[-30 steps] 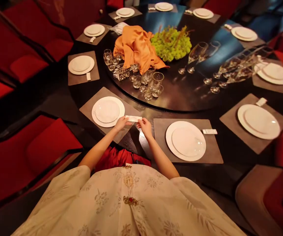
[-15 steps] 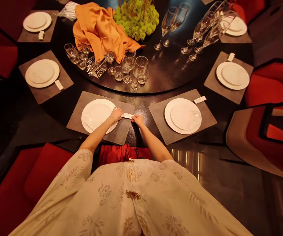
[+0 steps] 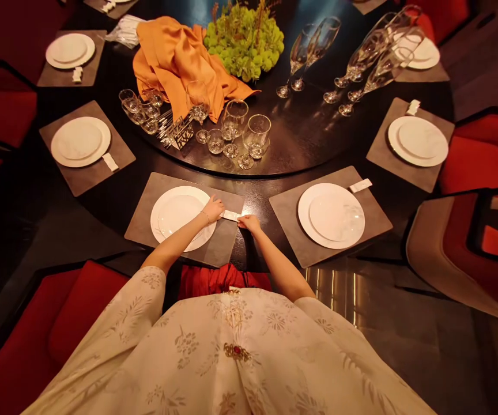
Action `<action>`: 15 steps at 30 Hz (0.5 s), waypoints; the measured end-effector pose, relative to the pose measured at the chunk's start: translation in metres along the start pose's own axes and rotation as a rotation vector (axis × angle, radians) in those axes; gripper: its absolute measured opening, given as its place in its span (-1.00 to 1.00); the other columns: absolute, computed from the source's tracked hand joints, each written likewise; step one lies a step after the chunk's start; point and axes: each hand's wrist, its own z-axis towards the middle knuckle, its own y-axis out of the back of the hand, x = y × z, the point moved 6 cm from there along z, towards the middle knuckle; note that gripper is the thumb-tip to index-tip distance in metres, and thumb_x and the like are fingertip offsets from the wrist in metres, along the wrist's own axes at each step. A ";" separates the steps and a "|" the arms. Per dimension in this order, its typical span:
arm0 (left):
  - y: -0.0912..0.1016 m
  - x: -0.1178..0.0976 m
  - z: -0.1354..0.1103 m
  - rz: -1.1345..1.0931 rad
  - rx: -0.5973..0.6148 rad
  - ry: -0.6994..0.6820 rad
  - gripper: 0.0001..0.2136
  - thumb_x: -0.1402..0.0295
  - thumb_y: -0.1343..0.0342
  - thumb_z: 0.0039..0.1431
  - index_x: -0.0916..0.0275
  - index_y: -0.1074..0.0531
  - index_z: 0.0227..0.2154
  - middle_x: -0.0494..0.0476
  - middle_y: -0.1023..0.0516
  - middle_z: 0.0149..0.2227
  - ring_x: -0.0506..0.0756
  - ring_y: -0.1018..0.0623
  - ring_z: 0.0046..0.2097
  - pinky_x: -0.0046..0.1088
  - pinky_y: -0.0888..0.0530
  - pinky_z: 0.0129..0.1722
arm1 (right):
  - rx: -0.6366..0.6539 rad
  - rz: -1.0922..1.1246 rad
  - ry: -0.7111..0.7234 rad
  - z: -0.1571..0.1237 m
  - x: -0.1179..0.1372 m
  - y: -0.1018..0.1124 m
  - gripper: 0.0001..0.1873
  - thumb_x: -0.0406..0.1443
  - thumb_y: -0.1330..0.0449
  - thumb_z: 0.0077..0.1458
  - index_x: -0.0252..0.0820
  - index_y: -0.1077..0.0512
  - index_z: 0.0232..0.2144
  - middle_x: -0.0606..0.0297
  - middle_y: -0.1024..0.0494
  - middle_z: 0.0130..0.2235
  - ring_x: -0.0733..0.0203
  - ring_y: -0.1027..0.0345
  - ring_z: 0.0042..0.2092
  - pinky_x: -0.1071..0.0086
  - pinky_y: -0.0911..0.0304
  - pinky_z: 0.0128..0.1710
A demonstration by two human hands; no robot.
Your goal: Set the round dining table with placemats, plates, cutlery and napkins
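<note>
A small white chopstick rest [image 3: 230,215] lies over the right edge of the grey placemat [image 3: 169,181] in front of me. My left hand [image 3: 213,208] has its fingers closed at the rest's left end, its wrist passing over the stacked white plates [image 3: 174,212]. At the other end, my right hand [image 3: 249,223] pinches the rest between thumb and fingers. To the right, another placemat [image 3: 286,204] carries two stacked plates [image 3: 331,216] and its own white rest [image 3: 360,185] near the upper right corner.
Beyond the placemats, a dark turntable [image 3: 305,150] bears clear glasses [image 3: 256,132], a patterned metal holder [image 3: 184,134], an orange cloth [image 3: 173,49], a green floral centrepiece [image 3: 246,43] and tall flutes [image 3: 301,49]. Red chairs [image 3: 76,311] stand around the table.
The view has tilted slightly, so the table appears lower and a little further right. Both hands stay at the chopstick rest, with hardly any movement against the placemat.
</note>
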 end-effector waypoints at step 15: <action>0.069 0.141 -0.051 -0.254 -0.407 0.506 -0.72 0.28 0.03 0.10 0.22 -0.40 -0.15 0.18 -0.44 -0.14 0.17 -0.35 -0.03 -0.22 -0.21 0.05 | -0.112 0.597 -0.048 0.062 0.145 -0.048 -0.86 -0.26 -0.07 0.08 -0.26 -0.28 -0.38 0.27 -0.43 -0.48 0.34 -0.41 -0.42 0.47 -0.40 -0.34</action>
